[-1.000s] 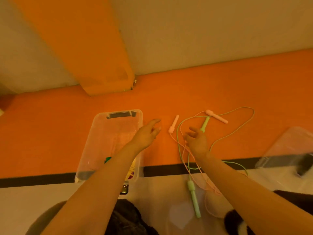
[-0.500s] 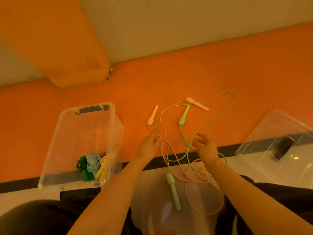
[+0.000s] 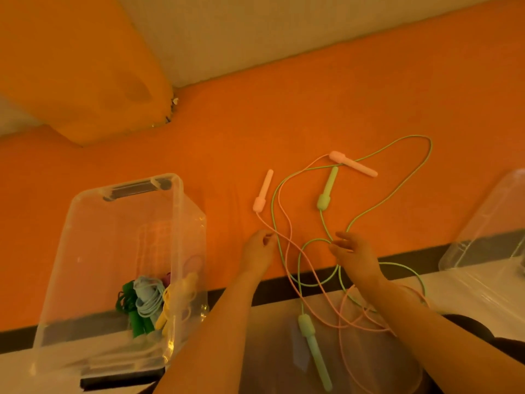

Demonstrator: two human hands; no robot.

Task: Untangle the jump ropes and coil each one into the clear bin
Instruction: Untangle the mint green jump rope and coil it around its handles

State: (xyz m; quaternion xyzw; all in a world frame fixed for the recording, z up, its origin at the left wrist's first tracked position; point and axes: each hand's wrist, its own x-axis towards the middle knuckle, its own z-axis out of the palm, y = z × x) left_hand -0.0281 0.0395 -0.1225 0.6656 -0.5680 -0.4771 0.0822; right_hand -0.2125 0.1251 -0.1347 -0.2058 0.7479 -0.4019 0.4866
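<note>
1. Fingers [image 3: 267,237] of the left hand [image 3: 257,253] are curled onto the pink rope [image 3: 287,223], just below its near handle — it looks pinched, though the contact is too small to confirm.
2. Right hand [image 3: 355,254] fingers are loosely spread at the green rope [image 3: 312,242], touching its loop; a firm grip cannot be told.
3. Both ropes are laid crossed on the orange floor [image 3: 312,109], their lower loops trailing toward the person's lap; one green handle [image 3: 314,348] lies nearest, three other handles farther out.
4. Clear bin [image 3: 85,217] is placed to the left, well apart from the tangle, with coiled ropes [image 3: 145,302] already inside.
5. Step judged: untangling — separation of pink from green is only started.
6. Next move is judged to need one cord lifted clear of the crossings, then a handle drawn through before coiling.
</note>
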